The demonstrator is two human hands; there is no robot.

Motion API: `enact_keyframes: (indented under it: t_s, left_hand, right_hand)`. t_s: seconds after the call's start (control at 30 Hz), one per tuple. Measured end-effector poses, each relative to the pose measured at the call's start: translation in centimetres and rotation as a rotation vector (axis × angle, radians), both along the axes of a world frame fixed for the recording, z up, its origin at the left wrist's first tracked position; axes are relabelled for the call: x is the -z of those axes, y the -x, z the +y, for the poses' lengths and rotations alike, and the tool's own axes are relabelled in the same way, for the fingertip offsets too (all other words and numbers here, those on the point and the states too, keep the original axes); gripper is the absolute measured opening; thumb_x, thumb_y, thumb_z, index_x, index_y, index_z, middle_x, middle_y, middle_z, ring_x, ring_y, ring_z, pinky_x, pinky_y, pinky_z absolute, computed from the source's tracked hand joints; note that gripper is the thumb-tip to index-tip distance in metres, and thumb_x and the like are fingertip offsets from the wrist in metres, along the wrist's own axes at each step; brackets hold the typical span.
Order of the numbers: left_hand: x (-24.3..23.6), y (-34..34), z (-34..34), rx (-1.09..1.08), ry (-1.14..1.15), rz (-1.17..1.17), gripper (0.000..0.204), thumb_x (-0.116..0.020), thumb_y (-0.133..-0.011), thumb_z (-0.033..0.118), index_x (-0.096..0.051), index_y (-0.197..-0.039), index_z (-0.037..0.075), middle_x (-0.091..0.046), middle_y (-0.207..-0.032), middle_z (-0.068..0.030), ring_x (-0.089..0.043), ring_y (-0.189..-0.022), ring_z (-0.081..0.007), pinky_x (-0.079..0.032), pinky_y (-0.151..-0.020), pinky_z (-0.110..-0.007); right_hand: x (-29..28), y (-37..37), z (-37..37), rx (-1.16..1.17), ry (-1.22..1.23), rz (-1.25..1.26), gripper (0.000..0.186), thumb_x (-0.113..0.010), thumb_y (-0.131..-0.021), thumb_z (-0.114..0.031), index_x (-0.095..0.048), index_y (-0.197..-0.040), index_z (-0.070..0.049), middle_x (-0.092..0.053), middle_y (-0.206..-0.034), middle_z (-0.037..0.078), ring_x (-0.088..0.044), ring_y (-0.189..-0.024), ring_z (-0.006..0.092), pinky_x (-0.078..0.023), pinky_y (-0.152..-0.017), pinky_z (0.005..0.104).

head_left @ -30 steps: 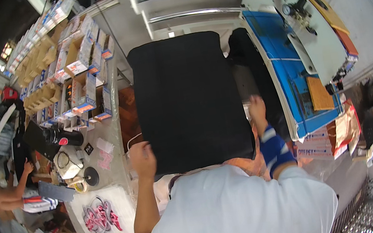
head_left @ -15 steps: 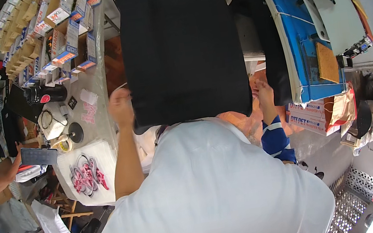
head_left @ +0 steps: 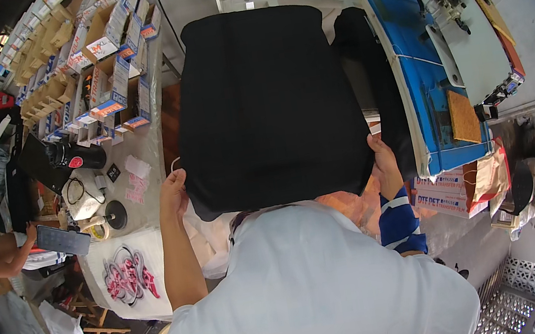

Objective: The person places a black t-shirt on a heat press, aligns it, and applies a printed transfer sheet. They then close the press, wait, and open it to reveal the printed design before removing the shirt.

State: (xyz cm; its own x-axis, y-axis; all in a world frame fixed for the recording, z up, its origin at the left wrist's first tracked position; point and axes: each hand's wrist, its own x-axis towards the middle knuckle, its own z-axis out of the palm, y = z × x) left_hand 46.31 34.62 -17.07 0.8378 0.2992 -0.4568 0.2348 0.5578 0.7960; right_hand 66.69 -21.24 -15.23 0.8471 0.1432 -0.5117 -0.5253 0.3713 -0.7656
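A large black piece of fabric (head_left: 266, 106) lies spread out flat in front of me, filling the middle of the view. My left hand (head_left: 172, 194) grips its near left corner. My right hand (head_left: 387, 164), with a blue and white striped sleeve at the wrist, grips its near right corner. My white shirt hides the fabric's near edge between the hands.
A blue-topped press machine (head_left: 424, 90) stands close on the right. Left of the fabric is a table (head_left: 149, 149) with rows of small boxes (head_left: 107, 73), a tape roll (head_left: 98, 226) and a white sheet with a pink and black print (head_left: 129, 278). A co-worker's hand holds a phone (head_left: 62, 238) at far left.
The black fabric has come down and away from me and now lies spread lower. Both hands have moved down to its near corners.
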Motion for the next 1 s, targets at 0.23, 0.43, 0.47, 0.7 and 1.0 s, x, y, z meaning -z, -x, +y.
enact_keyframes:
  t_s: [0.23, 0.43, 0.47, 0.7, 1.0]
  left_hand:
    - [1.0, 0.6, 0.7, 0.008, 0.025, 0.046, 0.025, -0.069, -0.104, 0.033, -0.071, -0.106, 0.008, -0.077, -0.105, -0.0024, -0.072, -0.097, -0.0157, -0.056, -0.091, -0.035]
    - [2.9, 0.8, -1.2, -0.141, 0.036, -0.004, 0.026, -0.066, -0.107, 0.033, -0.071, -0.106, 0.008, -0.077, -0.106, -0.0048, -0.072, -0.098, -0.0179, -0.058, -0.089, -0.035]
    - [2.8, 0.6, -2.2, -0.186, -0.002, 0.015, 0.024, -0.064, -0.108, 0.031, -0.071, -0.106, 0.008, -0.076, -0.105, -0.0049, -0.072, -0.095, -0.0172, -0.059, -0.088, -0.035]
    - [1.9, 1.0, -3.3, -0.242, -0.089, 0.092, 0.036, -0.062, -0.11, 0.031, -0.067, -0.126, -0.001, -0.075, -0.112, -0.0091, -0.071, -0.103, -0.0192, -0.057, -0.095, -0.034]
    - [3.1, 1.4, -3.3, -0.313, -0.215, 0.073, 0.033, -0.058, -0.112, 0.028, -0.069, -0.123, -0.002, -0.075, -0.112, -0.0077, -0.067, -0.1, -0.0161, -0.054, -0.089, -0.031]
  right_hand:
    - [1.2, 0.6, -1.0, 0.053, -0.028, -0.031, 0.042, -0.057, -0.112, -0.028, -0.061, -0.14, 0.002, -0.07, -0.133, 0.013, -0.067, -0.124, 0.024, -0.051, -0.111, 0.0381]
    - [8.3, 0.6, -3.5, 0.021, 0.464, -0.199, 0.041, -0.057, -0.112, -0.033, -0.07, -0.126, 0.004, -0.075, -0.115, 0.01, -0.071, -0.101, 0.0183, -0.056, -0.093, 0.0319]
    - [8.6, 0.8, -2.8, 0.022, 0.634, -0.236, 0.041, -0.058, -0.112, -0.034, -0.071, -0.122, 0.004, -0.076, -0.111, 0.009, -0.07, -0.096, 0.0166, -0.056, -0.089, 0.0309]
    - [6.0, 1.2, -2.3, -0.118, 0.768, -0.202, 0.036, -0.059, -0.112, -0.034, -0.074, -0.11, -0.001, -0.074, -0.102, 0.006, -0.068, -0.093, 0.0146, -0.055, -0.085, 0.0304]
    - [2.8, 2.9, -0.7, 0.051, -0.065, -0.064, 0.02, -0.06, -0.11, -0.02, -0.067, -0.116, -0.003, -0.074, -0.119, 0.009, -0.07, -0.109, 0.0202, -0.055, -0.102, 0.0355]
